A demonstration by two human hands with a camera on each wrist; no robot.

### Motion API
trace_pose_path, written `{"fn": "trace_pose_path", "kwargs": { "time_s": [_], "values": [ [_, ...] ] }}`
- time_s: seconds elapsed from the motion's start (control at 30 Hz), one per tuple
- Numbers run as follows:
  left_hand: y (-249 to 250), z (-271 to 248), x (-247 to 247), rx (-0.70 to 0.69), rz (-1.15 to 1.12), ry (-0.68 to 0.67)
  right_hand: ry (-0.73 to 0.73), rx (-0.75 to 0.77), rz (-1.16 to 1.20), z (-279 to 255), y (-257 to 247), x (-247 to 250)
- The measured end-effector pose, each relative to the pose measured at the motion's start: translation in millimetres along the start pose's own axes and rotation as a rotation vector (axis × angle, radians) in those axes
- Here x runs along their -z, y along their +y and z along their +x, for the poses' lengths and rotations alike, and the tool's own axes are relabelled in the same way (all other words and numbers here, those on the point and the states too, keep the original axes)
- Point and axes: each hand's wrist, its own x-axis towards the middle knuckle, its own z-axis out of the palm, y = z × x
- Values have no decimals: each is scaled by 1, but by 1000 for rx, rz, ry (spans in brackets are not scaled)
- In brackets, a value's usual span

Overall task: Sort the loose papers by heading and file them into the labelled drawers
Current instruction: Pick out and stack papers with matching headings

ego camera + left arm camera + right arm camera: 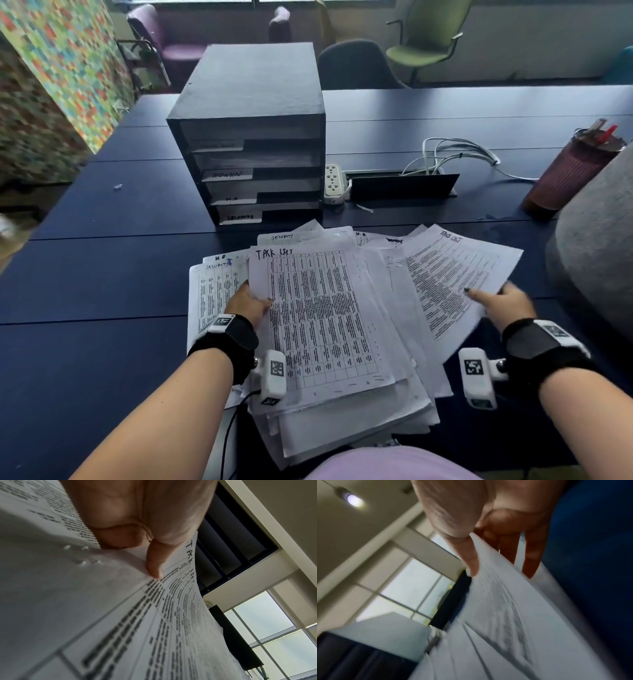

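A loose pile of printed papers [346, 404] lies on the dark blue table [102, 274] in front of me. My left hand [248, 303] pinches the left edge of the top sheet headed "TASK LIST" [318, 308], thumb on top [154, 566]. My right hand [503, 303] pinches the lower corner of a second "TASK LIST" sheet [452, 274] at the right, lifted off the pile; the right wrist view shows this sheet [513, 615] blurred. Sheets headed "SECURITY" [219, 287] and "H.R" show at the pile's edges. Behind stands the black drawer unit [253, 137] with labelled drawers.
A white power strip [334, 183], a cable hatch [400, 185] with white cables and a dark tumbler with straws [568, 171] stand at the back right. A grey cushion [596, 246] bulges at the right edge. Chairs stand beyond the table.
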Motion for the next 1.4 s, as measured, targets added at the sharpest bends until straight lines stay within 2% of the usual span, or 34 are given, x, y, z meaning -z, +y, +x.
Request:
{"fn": "trace_pose_path", "kwargs": {
  "time_s": [0.07, 0.17, 0.3, 0.47, 0.67, 0.8, 0.9, 1.0, 1.1, 1.2, 1.3, 1.4],
  "values": [
    [2, -1, 1, -9, -49, -9, -55, -45, -106, -6, 12, -11],
    [6, -3, -2, -28, -34, -37, -1, -27, -138, -7, 9, -14],
    [7, -2, -9, -76, 100, 7, 143, 158, -100, -3, -32, 5],
    [5, -1, -3, -62, 30, 88, 299, 407, -77, -12, -99, 40],
    [2, 0, 17, -37, -83, 146, 333, 582, 0, -26, -150, 58],
    [-5, 4, 25, -14, -121, 146, 218, 583, 248, -28, -159, 52],
    [-8, 7, 27, -13, -204, 132, 61, 535, 288, -27, -156, 39],
    [-5, 3, 25, -23, -290, 102, -86, 487, 132, -30, -142, 8],
    [1, -2, 21, -36, -225, 46, -248, 424, 6, -33, -104, -41],
    [3, -7, 13, -89, -64, 2, -348, 252, -147, -27, -60, -81],
    [5, -16, 8, -65, -73, 10, -349, 221, -264, -39, -34, -107],
    [7, -22, 2, -31, -135, -8, -333, 258, -338, -50, -27, -118]
  ]
}}
